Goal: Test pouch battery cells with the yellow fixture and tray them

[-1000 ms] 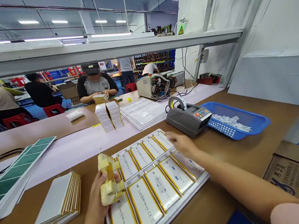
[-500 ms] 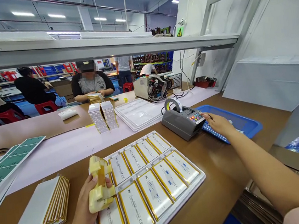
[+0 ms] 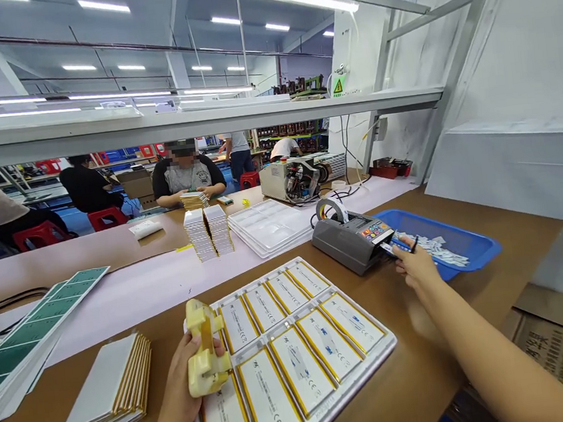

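My left hand (image 3: 183,369) is closed around a pale yellow plastic block (image 3: 206,346) with an amber band across its middle. It is held over the left side of a white tray (image 3: 326,404) of flat battery packs (image 3: 268,397); clear strips with blue print lie on some packs. My right hand (image 3: 415,265) pinches a blue-and-white tape strip (image 3: 390,248) at the front outlet of a grey tape dispenser (image 3: 342,241). A slim black thing (image 3: 414,244) sticks up from its fingers; its kind is unclear. A tape roll (image 3: 332,209) sits on top of the dispenser.
A blue basket (image 3: 484,247) with white scraps stands right of the dispenser. Stacked packs (image 3: 106,384) and green-and-white sheets (image 3: 36,324) lie left. Behind are white trays (image 3: 270,225), more stacked packs (image 3: 208,232), a machine (image 3: 291,180) and a seated person (image 3: 187,174). A shelf beam (image 3: 202,128) crosses above.
My right hand has moved from the dispenser's button panel down to its outlet, where a tape strip now shows. My left hand still holds the yellow block. The camera view has tilted up.
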The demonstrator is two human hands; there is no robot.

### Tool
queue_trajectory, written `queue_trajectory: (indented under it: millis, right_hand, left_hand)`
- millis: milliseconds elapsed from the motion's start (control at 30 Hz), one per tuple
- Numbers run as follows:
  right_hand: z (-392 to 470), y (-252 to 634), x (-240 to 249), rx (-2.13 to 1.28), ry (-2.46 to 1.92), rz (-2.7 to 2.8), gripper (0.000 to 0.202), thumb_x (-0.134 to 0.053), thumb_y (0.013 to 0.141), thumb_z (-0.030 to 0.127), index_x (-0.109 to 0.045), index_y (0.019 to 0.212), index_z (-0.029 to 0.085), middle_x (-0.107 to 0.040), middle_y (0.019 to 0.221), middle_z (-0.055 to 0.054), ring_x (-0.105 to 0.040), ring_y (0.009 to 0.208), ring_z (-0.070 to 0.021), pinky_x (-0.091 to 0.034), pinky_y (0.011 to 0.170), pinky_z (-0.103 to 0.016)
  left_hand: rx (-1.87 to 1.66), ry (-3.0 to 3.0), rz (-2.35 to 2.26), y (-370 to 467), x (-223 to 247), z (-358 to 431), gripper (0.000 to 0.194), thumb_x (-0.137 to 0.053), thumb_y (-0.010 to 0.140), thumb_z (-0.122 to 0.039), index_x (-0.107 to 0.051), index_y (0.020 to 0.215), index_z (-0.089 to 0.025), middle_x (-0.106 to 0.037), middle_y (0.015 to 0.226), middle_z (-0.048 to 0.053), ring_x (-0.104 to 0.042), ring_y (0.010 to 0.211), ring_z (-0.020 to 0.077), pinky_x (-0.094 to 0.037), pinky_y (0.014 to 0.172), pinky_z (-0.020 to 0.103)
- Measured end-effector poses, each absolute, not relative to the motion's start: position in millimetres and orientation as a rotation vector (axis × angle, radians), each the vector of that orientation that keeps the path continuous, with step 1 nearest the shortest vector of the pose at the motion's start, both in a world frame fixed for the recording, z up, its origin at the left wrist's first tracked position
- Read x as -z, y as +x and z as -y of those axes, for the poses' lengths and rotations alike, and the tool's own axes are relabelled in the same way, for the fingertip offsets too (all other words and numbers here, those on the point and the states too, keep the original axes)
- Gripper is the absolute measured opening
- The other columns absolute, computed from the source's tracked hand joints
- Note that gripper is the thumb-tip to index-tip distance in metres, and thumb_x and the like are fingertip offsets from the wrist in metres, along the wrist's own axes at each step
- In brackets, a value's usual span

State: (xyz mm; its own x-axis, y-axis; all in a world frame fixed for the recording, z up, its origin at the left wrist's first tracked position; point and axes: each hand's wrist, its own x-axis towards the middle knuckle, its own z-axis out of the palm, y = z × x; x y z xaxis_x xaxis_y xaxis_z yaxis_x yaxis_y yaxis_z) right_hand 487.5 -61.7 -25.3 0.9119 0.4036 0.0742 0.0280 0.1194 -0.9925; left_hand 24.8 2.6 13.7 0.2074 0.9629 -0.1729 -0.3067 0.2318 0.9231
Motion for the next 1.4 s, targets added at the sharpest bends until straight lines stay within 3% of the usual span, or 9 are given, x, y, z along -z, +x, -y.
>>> queue_trajectory:
  millis: [167,400,600,733,900,1133,1200,1300,1400]
  right_hand:
    - [53,440,-6,-0.097,-1.405,0.586,0.04,-0.061,0.062,0.028,-0.049,0.098,0.018,-0.046,0.061,0.006,-0.041,0.05,-0.008,-0.035,0.046,-0.02]
    - [61,275,-31,-0.956,-1.192,2.299,0.033,-0.059,0.07,0.026,-0.053,0.103,0.026,-0.058,0.091,-0.001,-0.055,0.08,-0.0149,-0.042,0.07,-0.026]
    - [51,215,-24,-0.834,-1.111,2.665,0.045,-0.065,0.067,0.027,-0.053,0.11,0.032,-0.062,0.101,0.0,-0.057,0.088,-0.0206,-0.042,0.072,-0.03]
    - [42,208,-14,-0.686,-1.348,2.653,0.06,-0.072,0.056,0.036,-0.052,0.113,0.032,-0.064,0.093,-0.003,-0.06,0.081,-0.0254,-0.042,0.061,-0.031]
    - [32,209,-2,-0.477,-1.596,2.401,0.075,-0.077,0.044,0.043,-0.052,0.113,0.03,-0.057,0.106,-0.008,-0.06,0.077,-0.0246,-0.042,0.057,-0.031]
    - [26,285,2,-0.428,-1.631,1.835,0.038,-0.046,0.079,0.038,-0.053,0.115,0.029,-0.066,0.093,-0.004,-0.06,0.085,-0.0214,-0.044,0.07,-0.031]
    - [30,339,0,-0.342,-1.68,1.599,0.044,-0.029,0.086,0.041,-0.052,0.118,0.023,-0.065,0.093,-0.006,-0.059,0.084,-0.0196,-0.044,0.07,-0.03]
    - [45,431,-1,-0.097,-1.896,1.105,0.055,-0.024,0.085,0.05,-0.053,0.117,0.017,-0.065,0.072,-0.006,-0.058,0.065,-0.0186,-0.044,0.061,-0.03]
    - [58,503,1,0.114,-2.048,0.922,0.054,-0.023,0.085,0.048,-0.058,0.111,0.016,-0.065,0.092,-0.01,-0.059,0.077,-0.0215,-0.044,0.068,-0.032]
  left_hand:
    - [-1.121,0.844,-0.912,28,-12,-1,0.033,-0.066,0.061,-0.03,-0.053,0.088,-0.016,-0.061,0.063,0.004,-0.058,0.055,0.0199,-0.047,0.047,0.031]
    - [-1.122,0.823,-0.822,29,-10,4,0.026,-0.063,0.065,-0.026,-0.052,0.086,-0.016,-0.06,0.064,0.003,-0.059,0.056,0.0191,-0.047,0.047,0.03]
    - [-1.118,0.853,-0.852,28,-6,1,0.03,-0.06,0.068,-0.03,-0.049,0.092,-0.016,-0.06,0.063,0.004,-0.058,0.053,0.0182,-0.046,0.047,0.03]
    - [-1.112,0.827,-0.856,28,-4,-1,0.033,-0.061,0.067,-0.03,-0.048,0.094,-0.016,-0.06,0.064,0.004,-0.058,0.055,0.0178,-0.047,0.049,0.03]
    - [-1.112,0.814,-0.86,28,-5,0,0.031,-0.06,0.068,-0.028,-0.048,0.095,-0.017,-0.06,0.065,0.003,-0.058,0.055,0.016,-0.047,0.051,0.028]
    - [-1.098,0.909,-0.899,26,-8,-2,0.028,-0.06,0.068,-0.031,-0.051,0.09,-0.016,-0.063,0.067,0.006,-0.06,0.059,0.0209,-0.049,0.05,0.034]
    - [-1.098,0.886,-0.926,26,-8,-4,0.03,-0.062,0.066,-0.03,-0.051,0.091,-0.016,-0.063,0.067,0.007,-0.059,0.058,0.021,-0.049,0.051,0.035]
    - [-1.096,0.834,-0.953,28,-9,-6,0.035,-0.065,0.062,-0.028,-0.052,0.093,-0.017,-0.063,0.069,0.006,-0.06,0.058,0.0216,-0.05,0.051,0.036]
    - [-1.1,0.796,-0.965,29,-12,-6,0.038,-0.067,0.059,-0.026,-0.053,0.093,-0.017,-0.063,0.066,0.006,-0.06,0.057,0.022,-0.05,0.049,0.035]
